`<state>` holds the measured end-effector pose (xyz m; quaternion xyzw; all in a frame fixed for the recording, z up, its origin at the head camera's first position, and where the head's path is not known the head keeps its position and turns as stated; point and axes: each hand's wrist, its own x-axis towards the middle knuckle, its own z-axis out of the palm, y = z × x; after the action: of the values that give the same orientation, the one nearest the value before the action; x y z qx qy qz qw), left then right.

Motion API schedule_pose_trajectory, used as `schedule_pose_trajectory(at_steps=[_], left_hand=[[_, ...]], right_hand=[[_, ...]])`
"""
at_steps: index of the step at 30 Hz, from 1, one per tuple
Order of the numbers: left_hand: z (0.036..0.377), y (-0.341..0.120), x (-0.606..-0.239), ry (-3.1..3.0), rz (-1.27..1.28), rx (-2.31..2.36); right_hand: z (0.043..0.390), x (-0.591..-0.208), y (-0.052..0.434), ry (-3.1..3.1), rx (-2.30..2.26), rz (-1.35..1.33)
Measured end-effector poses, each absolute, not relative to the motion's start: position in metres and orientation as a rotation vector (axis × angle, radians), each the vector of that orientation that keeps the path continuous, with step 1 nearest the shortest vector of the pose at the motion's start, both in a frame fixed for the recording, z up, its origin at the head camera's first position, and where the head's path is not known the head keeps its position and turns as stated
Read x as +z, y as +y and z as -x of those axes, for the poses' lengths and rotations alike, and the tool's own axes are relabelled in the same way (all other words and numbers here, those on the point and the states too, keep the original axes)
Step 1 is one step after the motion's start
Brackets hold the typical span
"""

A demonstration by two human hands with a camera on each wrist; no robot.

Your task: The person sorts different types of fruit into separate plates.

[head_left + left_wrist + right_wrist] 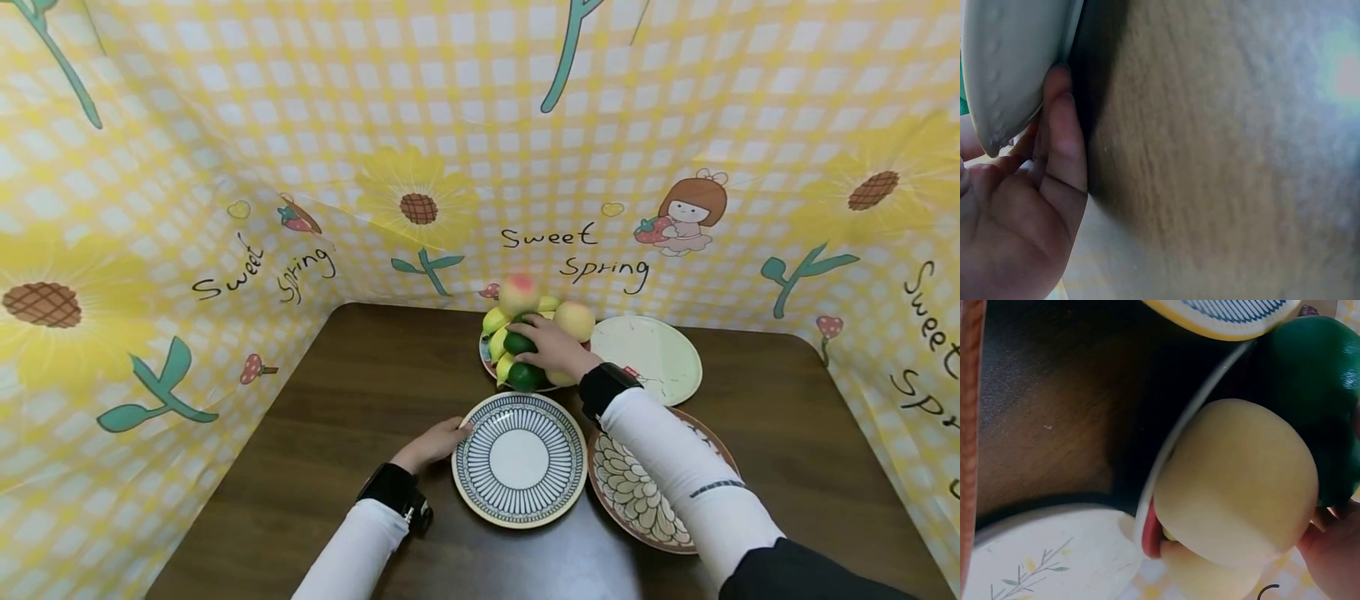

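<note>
A dark green fruit is sitting among yellow fruits and peaches on a heaped fruit plate; the right hand is curling its grip round it. Nearer, on the tabletop, the left hand is pinching the rim of a striped plate. The person is apparently picking out fruit; the next move probably calls for lifting it without dislodging its neighbours.

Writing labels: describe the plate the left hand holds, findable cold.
On the dark wooden table, find the fruit-heaped plate at the back. The striped plate is just in front, left hand gripping its rim. Unlike the petal-patterned plate alongside, radiating stripes surround its white centre.
</note>
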<state>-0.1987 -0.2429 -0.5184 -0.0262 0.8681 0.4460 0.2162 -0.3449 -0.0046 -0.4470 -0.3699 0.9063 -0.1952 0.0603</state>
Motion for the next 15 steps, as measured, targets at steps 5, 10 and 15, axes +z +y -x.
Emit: schedule_pose_trajectory(at_steps=[5, 10, 15], left_hand=[[0.1967, -0.2424, -0.5176, 2.418, 0.087, 1.262], [0.1939, -0.2397, -0.519, 2.425, 0.089, 1.291], [0.1918, -0.2395, -0.5214, 2.441, 0.115, 1.319]], right_hand=[[0.3449, -0.4499, -0.0048, 2.752, -0.6, 1.14], [0.3441, -0.4506, -0.0043, 2.757, -0.614, 1.144], [0.3423, -0.4519, -0.0052, 2.763, -0.648, 1.177]])
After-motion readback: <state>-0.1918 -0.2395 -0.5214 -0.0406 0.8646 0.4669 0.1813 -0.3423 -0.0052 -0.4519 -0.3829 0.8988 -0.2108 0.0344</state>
